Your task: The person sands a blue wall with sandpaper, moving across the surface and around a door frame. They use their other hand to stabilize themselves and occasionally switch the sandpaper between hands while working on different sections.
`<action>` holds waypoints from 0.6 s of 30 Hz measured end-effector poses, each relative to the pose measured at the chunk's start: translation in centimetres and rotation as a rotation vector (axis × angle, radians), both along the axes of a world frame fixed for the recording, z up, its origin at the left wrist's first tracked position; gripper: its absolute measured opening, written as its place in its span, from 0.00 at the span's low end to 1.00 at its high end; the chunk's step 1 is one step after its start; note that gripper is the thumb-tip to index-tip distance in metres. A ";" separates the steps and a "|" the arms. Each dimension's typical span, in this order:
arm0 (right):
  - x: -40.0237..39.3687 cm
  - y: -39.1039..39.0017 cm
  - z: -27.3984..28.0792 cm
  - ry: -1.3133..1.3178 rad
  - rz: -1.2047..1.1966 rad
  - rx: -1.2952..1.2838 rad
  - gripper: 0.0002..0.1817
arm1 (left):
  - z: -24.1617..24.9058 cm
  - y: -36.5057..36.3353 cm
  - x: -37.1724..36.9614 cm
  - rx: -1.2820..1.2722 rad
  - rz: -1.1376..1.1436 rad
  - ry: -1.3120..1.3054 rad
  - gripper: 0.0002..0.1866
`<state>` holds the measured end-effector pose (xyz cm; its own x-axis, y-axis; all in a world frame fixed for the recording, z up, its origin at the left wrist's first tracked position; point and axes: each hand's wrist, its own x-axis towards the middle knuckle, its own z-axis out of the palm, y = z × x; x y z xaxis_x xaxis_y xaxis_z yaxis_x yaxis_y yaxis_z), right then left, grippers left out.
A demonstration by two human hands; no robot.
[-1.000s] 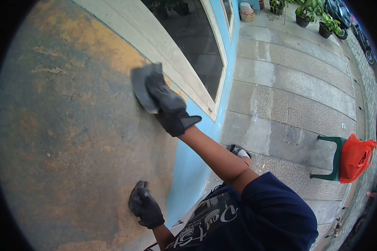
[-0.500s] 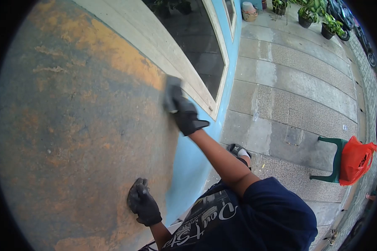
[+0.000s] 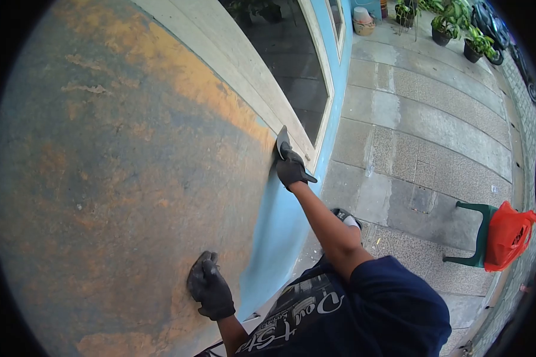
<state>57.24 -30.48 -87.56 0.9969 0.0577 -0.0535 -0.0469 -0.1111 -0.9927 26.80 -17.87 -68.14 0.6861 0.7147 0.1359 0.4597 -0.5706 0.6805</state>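
Observation:
My right hand point(image 3: 293, 169), in a dark glove, is closed on a thin dark flat piece point(image 3: 282, 138). The piece meets the outer edge of the patchy grey-and-orange surface point(image 3: 137, 178), beside the pale frame point(image 3: 238, 59). Lower down, my left hand point(image 3: 211, 290), also gloved, lies against the same surface with its fingers bent and pressed together. Whatever it may hold is hidden or blends with the dark glove.
Light blue wall point(image 3: 274, 217) borders the surface, near a dark window point(image 3: 292, 65). Over the paved floor point(image 3: 423, 137) stand a green stool point(image 3: 481, 235) with a red bag point(image 3: 509, 238) and potted plants point(image 3: 443, 30). A sandalled foot point(image 3: 348, 219) shows below.
My right hand has moved right and slightly down with the flat piece, which now shows edge-on. My left hand stays at about the same place. The whole view has shifted slightly.

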 end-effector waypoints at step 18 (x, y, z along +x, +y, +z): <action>-0.3 2.3 9.0 -0.552 -0.207 0.024 0.23 | 0.3 -0.8 0.4 -0.016 0.021 -0.047 0.24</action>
<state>56.94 -28.17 -78.54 0.8674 -0.1467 0.4756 0.4593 -0.1320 -0.8784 27.25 -18.72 -67.81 0.6641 0.7314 0.1554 0.4392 -0.5497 0.7106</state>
